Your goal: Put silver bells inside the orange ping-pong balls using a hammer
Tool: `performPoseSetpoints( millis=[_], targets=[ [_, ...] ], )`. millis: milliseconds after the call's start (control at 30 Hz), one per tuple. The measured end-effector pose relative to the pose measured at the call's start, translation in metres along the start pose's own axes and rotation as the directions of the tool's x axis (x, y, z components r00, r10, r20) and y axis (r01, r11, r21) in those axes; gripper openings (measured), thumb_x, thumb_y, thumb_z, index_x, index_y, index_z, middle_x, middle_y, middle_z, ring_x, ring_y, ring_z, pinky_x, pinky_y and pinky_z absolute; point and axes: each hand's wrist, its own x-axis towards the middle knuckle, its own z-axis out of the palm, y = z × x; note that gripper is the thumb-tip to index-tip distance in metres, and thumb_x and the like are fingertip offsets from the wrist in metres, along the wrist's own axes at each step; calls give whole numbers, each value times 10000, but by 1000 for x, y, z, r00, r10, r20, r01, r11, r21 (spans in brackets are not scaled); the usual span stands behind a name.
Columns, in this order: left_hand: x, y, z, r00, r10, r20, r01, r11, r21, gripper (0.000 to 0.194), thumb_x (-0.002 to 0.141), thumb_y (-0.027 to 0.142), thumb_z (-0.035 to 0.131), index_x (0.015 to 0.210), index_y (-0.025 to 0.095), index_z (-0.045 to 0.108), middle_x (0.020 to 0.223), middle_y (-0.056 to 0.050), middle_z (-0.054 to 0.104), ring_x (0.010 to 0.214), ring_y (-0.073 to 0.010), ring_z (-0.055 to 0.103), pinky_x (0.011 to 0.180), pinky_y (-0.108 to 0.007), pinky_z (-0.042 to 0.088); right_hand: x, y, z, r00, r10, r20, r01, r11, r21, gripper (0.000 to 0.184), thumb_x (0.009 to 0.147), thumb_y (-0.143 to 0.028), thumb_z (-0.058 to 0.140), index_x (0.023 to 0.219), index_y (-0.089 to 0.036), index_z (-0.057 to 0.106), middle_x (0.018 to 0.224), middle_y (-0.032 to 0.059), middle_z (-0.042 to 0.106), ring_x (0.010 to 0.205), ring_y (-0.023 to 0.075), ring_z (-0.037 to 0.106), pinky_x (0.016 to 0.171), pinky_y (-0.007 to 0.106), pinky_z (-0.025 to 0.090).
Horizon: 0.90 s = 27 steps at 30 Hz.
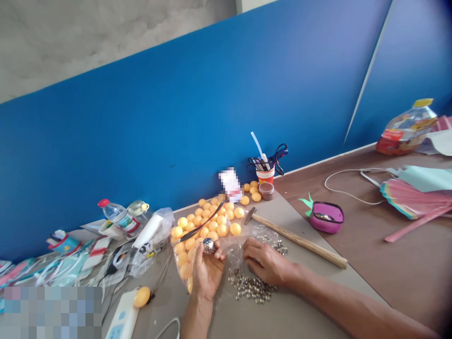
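My left hand is closed around a shiny silver ball, holding it up between thumb and fingers. The ball's surface looks studded or faceted. Over the clear plastic bag rests my right hand, its fingers curled downward; whatever they pinch is hidden. Small shiny metal studs lie heaped just below that hand, and more studs show beyond it. Behind my left hand is a clear bag of orange balls, with a black strap across it.
A wooden-handled hammer lies to the right, near a purple pouch. Pens fill a cup by the blue partition. A power strip, a bottle and clutter stand left; a large bottle and pink fan right.
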Motion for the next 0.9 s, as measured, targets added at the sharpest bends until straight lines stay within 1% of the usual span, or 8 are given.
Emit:
performPoseSetpoints(
  millis=[100,233,300,400,567,667,767,900],
  targets=[
    [0,1,0,998,-34,56,35,999,-18,124,798,294,672,823,173,667,747,-20,611,536,-73,493,560,-211,463,1,-4,-1,999,-27,36,29,998,-48,160,871,-98,430,786,-185,535,798,70,579,725,164,529,645,268,442],
    [-2,2,3,996,-22,88,25,999,-24,193,830,317,631,992,217,669,826,-44,628,582,-89,516,600,-227,471,4,-13,-3,991,-97,92,110,984,-140,170,882,-110,413,783,-191,524,801,72,591,697,167,515,638,278,418],
    [-2,2,4,997,-15,80,17,1000,-22,204,823,298,630,995,197,671,864,-70,635,614,-99,533,623,-237,480,5,-17,-3,986,-124,111,142,974,-174,164,886,-111,413,790,-193,519,805,68,593,688,166,512,643,283,406],
    [-1,2,4,999,-10,53,11,1000,-14,192,760,198,673,950,168,677,893,-93,643,650,-106,552,643,-235,481,5,-19,-1,981,-147,129,172,962,-212,165,890,-114,409,785,-196,507,801,65,590,674,164,503,644,287,391],
    [0,1,3,992,-52,118,50,999,19,140,700,182,731,826,174,670,845,-66,640,620,-94,529,614,-226,461,4,-18,3,974,-174,142,206,946,-252,189,890,-120,399,743,-196,489,776,52,575,638,156,472,634,282,388],
    [-3,-2,6,990,-33,141,22,997,77,205,698,188,752,887,204,672,831,-39,641,610,-89,531,611,-222,460,3,-17,5,973,-185,136,216,939,-266,195,890,-124,403,728,-192,487,772,51,569,631,154,462,628,279,391],
    [-6,-5,6,988,6,155,-27,991,131,255,707,203,771,939,230,668,875,-25,651,659,-101,570,645,-232,480,3,-16,7,973,-191,132,221,938,-267,198,887,-124,402,721,-190,487,774,55,569,624,152,458,621,276,394],
    [-6,-6,4,995,43,93,-57,986,155,368,672,201,817,1004,241,664,957,-24,663,777,-133,625,735,-258,517,2,-15,7,980,-170,106,191,953,-237,178,882,-108,398,761,-190,500,789,62,577,656,159,486,636,274,417]
  ],
)
